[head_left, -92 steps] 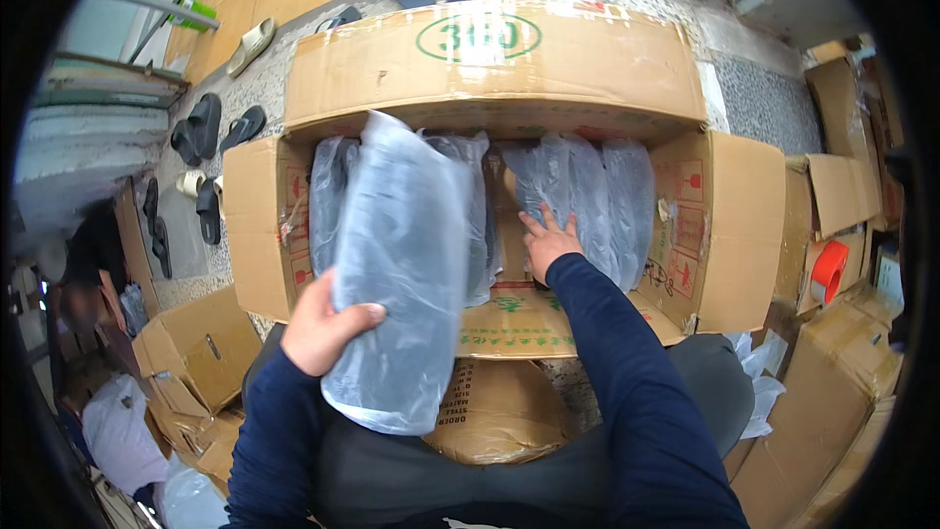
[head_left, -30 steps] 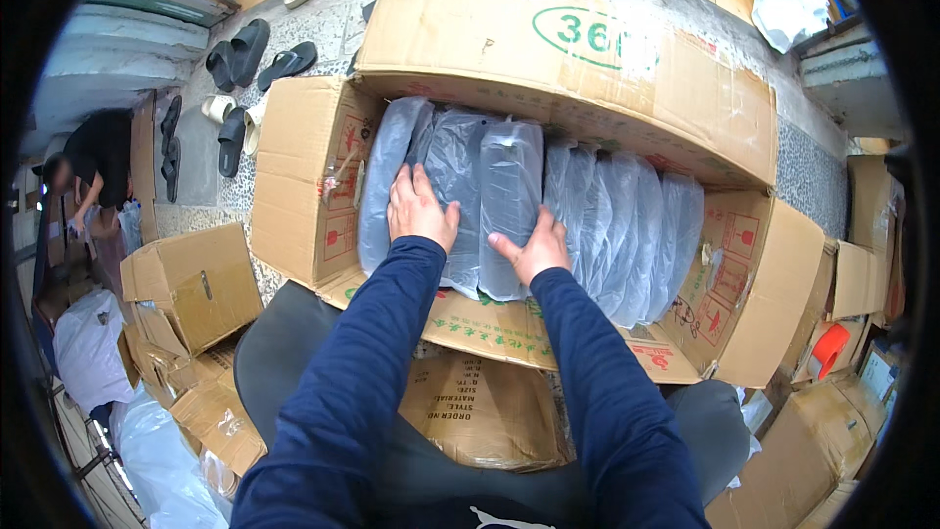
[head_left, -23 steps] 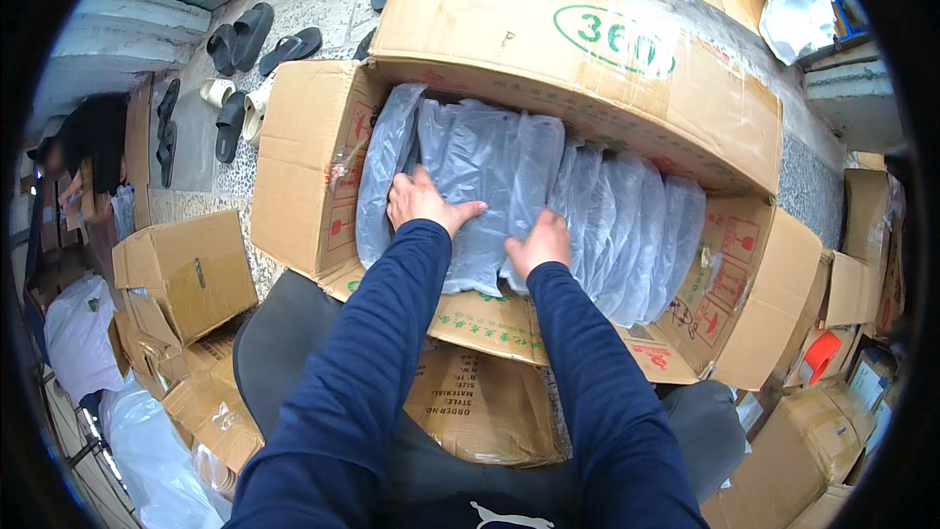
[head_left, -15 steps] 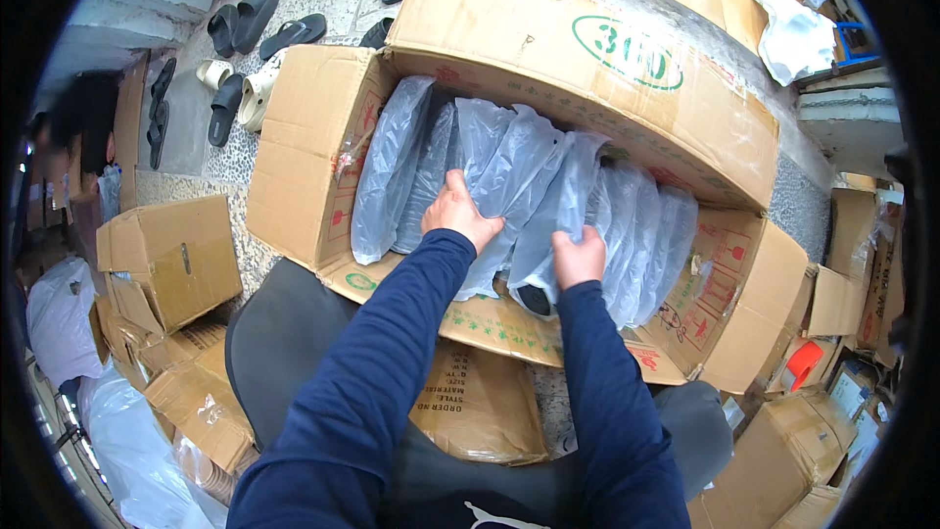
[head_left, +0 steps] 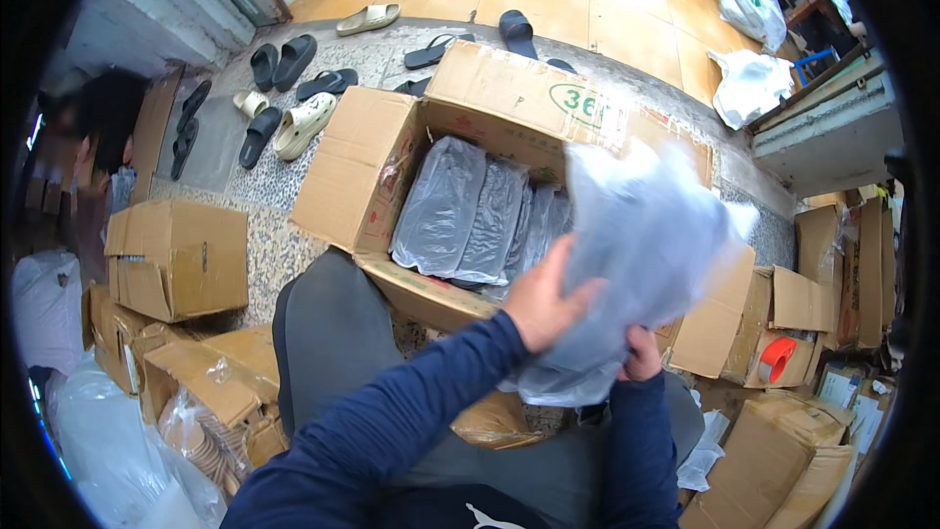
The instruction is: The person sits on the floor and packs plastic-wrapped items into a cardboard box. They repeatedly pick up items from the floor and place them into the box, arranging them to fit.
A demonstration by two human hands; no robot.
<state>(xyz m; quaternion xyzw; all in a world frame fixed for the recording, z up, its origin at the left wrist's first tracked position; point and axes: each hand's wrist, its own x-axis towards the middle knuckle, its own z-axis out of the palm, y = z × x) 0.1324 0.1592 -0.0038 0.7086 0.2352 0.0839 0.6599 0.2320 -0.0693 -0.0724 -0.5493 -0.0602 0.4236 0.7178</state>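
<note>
Your right hand (head_left: 641,353) grips the low edge of a blurred plastic-bagged packet (head_left: 651,235), clear of the open cardboard carton (head_left: 354,171). Your left hand (head_left: 546,299) lies against its left side; closure unclear. Several bagged bundles (head_left: 441,206) sit in the carton's left end; right end hidden, total unknown.

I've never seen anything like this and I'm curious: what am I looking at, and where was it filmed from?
There's no machine: a person works with a bare left hand and right hand. A fisheye camera on their head looks down, so straight edges bend. The right hand grips a cloudy plastic bag; the left hand is against its side. Its contents are too blurred to tell. Behind it sits an open cardboard carton with more plastic bags inside. Slippers lie beyond.
</note>
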